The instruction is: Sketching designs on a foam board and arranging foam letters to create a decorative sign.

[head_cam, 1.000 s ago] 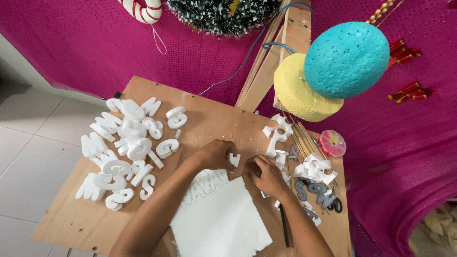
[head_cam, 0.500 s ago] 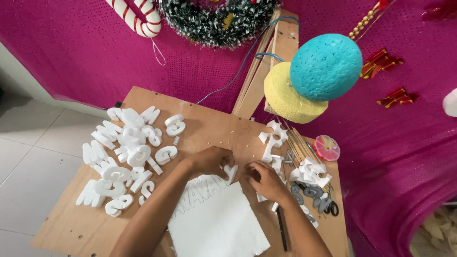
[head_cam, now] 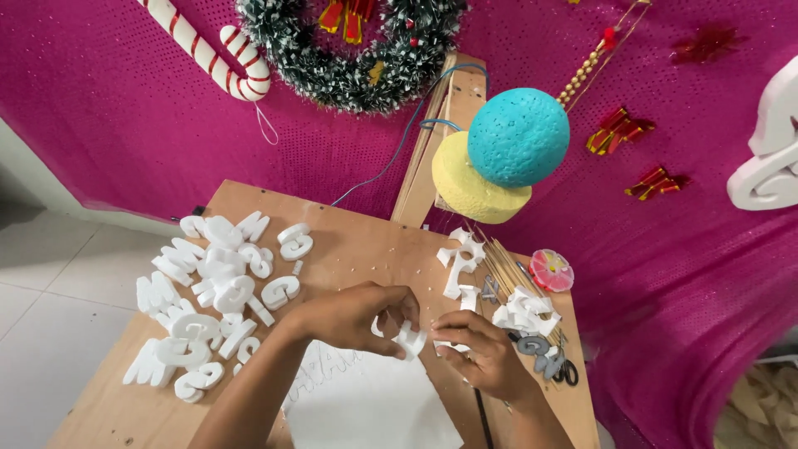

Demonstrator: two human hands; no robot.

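Observation:
My left hand [head_cam: 353,318] and my right hand [head_cam: 480,353] meet over the middle of a wooden table [head_cam: 349,249]. Between their fingertips is a small white foam letter [head_cam: 409,339]; the left hand's fingers curl around it and the right hand pinches its right side. Under the hands lies a white foam sheet [head_cam: 366,403] with faint pencil lettering on it. A pile of cut white foam letters [head_cam: 212,291] lies to the left of my left arm.
More white foam pieces [head_cam: 461,262], thin wooden sticks [head_cam: 503,266], a round pink pincushion [head_cam: 551,270] and grey letters [head_cam: 540,353] lie at the right. A teal ball [head_cam: 518,137] on a yellow foam ball hangs above. A wreath [head_cam: 366,50] and candy cane [head_cam: 212,54] hang on the magenta cloth.
The view has tilted upward, showing more of the wall decorations. Both hands stay together at the table's middle, working the small foam letter.

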